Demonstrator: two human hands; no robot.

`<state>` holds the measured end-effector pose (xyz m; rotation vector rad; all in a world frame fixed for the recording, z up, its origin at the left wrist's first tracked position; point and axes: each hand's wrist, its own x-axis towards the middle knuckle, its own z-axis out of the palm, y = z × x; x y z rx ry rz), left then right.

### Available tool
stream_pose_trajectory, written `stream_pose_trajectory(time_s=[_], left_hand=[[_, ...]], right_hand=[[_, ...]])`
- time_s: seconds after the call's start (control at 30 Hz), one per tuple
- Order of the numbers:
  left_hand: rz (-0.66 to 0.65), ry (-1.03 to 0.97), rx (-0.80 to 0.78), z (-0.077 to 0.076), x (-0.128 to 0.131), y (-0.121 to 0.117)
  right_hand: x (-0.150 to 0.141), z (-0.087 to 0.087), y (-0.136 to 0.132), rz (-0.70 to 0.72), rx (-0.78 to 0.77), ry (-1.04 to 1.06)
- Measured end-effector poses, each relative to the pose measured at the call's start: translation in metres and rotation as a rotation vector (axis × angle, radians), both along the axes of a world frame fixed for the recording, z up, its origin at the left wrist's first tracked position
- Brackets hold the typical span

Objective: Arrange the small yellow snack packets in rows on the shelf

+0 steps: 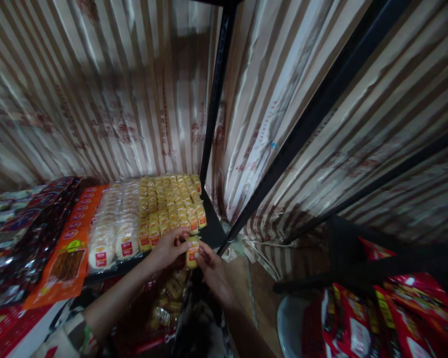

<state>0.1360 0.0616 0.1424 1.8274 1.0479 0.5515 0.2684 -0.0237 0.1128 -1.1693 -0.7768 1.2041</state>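
Note:
Between my two hands is a small yellow wrapped snack cake [191, 256] with a red and white label. My left hand [170, 248] pinches its upper edge, while my right hand [211, 263] grips its right side with thumb and fingers. Just beyond them, rows of matching yellow wrapped cakes [168, 201] stand packed on a black shelf [213, 231]. To their left are rows of round white wrapped cakes [101, 246] with red labels. Below my hands, more loose yellow packets [169, 293] lie in a red container, partly hidden by my left arm.
Orange snack bags [69, 256] and dark shiny packets [15, 248] fill the shelf's left side. Black rack posts [218, 84] rise behind, in front of striped curtains [134, 99]. At lower right, red snack bags [353, 318] sit beside a pale rounded container [289, 323].

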Motion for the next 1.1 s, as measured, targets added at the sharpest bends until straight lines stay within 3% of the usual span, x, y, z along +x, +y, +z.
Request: stream_pose_trajectory(time_s=[0.1, 0.23, 0.4, 0.5, 0.6, 0.77, 0.97, 1.1], left_hand=[[-0.075, 0.016, 0.005, 0.009, 0.011, 0.008], [-0.019, -0.01, 0.0, 0.022, 0.025, 0.026], [0.159, -0.143, 0.063, 0.049, 0.05, 0.076], [0.21, -0.142, 0.103, 0.06, 0.07, 0.108], [0.234, -0.013, 0.295, 0.064, 0.091, 0.135], [0.214, 0.148, 0.476, 0.054, 0.12, 0.166], [0.156, 0.214, 0.497, 0.027, 0.137, 0.185], [0.177, 0.254, 0.501, 0.017, 0.144, 0.197]], right_hand=[[0.004, 0.0, 0.011, 0.042, 0.04, 0.011], [0.015, -0.005, 0.027, -0.048, 0.037, -0.091], [0.042, -0.009, 0.055, -0.282, 0.025, -0.405], [0.056, -0.015, 0.077, -0.295, 0.034, -0.483], [0.062, -0.024, 0.098, -0.267, 0.012, -0.485], [0.063, -0.036, 0.116, -0.238, -0.009, -0.456], [0.072, -0.045, 0.126, -0.244, 0.005, -0.431], [0.079, -0.05, 0.146, -0.247, -0.003, -0.372]])
